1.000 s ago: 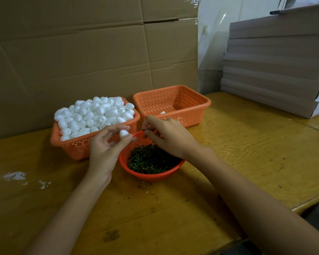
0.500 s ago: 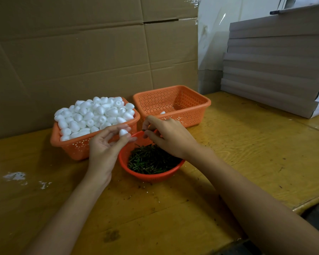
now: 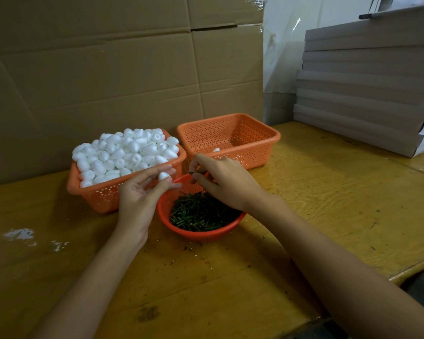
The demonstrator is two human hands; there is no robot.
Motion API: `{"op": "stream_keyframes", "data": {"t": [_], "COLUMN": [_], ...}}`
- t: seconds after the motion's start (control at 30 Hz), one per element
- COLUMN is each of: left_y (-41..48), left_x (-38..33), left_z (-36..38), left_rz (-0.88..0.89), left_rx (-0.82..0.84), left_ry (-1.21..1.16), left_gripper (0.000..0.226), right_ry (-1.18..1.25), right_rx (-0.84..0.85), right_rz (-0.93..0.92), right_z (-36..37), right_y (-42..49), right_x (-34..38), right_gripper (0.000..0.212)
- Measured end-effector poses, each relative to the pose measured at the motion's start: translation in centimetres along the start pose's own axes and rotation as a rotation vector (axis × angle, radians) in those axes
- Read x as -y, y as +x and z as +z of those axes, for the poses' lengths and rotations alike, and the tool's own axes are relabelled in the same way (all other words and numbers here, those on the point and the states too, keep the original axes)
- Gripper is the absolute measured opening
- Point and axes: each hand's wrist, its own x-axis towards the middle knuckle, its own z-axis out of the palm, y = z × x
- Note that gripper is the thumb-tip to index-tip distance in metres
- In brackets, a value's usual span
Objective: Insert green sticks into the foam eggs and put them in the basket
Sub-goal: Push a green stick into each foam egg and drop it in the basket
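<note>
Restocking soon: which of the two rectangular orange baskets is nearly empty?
The right basket: one white egg shows inside; the left basket is heaped with foam eggs.

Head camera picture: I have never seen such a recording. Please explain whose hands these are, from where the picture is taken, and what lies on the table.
There is no machine: a person works with bare hands, and one camera worn on the head looks forward and down. The left hand holds one white foam egg in its fingertips. The right hand pinches what looks like a small green stick above a round red bowl of green sticks. On the wooden table stand two orange baskets: the left basket is heaped with foam eggs; the right basket is nearly empty, with one egg showing.
</note>
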Motion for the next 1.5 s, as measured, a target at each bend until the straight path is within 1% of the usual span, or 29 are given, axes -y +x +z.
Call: {"op": "stream_keyframes", "data": {"t": [0.37,0.5,0.67,0.77,1.5], "left_y": [-0.04,0.02,0.02,-0.03,0.05], "left_x": [-0.04,-0.15,-0.24,-0.36,0.07], "left_z": [0.11,0.16,0.18,0.23,0.23], "left_rz": [0.005,-0.005,-0.003,-0.004,0.006], "left_rx": [0.006,0.019,0.013,0.016,0.017], "left_ry": [-0.012,-0.046,-0.067,-0.071,-0.046], "left_gripper": [0.028,0.034,0.024,0.023,0.031], "right_ry": [-0.012,-0.017,-0.02,-0.029,-0.019], "right_rx": [-0.004,0.004,0.003,0.001,0.005], "right_rz": [-0.005,-0.003,-0.004,-0.008,0.002], "right_z": [0.04,0.0,0.0,0.04,-0.11], "right_y": [0.01,0.02,-0.01,-0.01,-0.07], "right_x": [0.02,0.06,0.03,0.04,0.19], "right_gripper": [0.013,0.014,0.014,0.014,0.014]}}
